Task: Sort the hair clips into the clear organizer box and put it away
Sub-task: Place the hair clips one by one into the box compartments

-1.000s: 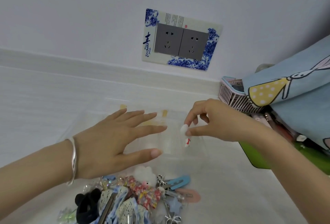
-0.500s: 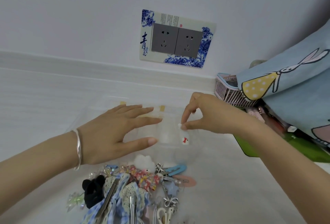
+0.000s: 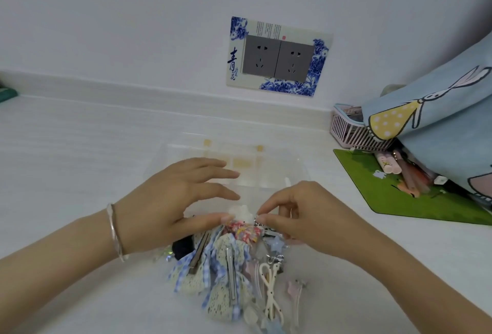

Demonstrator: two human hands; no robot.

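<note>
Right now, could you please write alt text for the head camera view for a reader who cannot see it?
Two bare hands reach into a pile of hair clips on a white counter: the right hand pinches at the pile's far edge, the left hand spread open beside it. A clear organizer box sits just behind, below a wall socket.

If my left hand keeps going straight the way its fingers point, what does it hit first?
Probably the clear organizer box: the left hand has its fingers spread above it, pointing across its compartments. How high the hand is above it is unclear.
</note>
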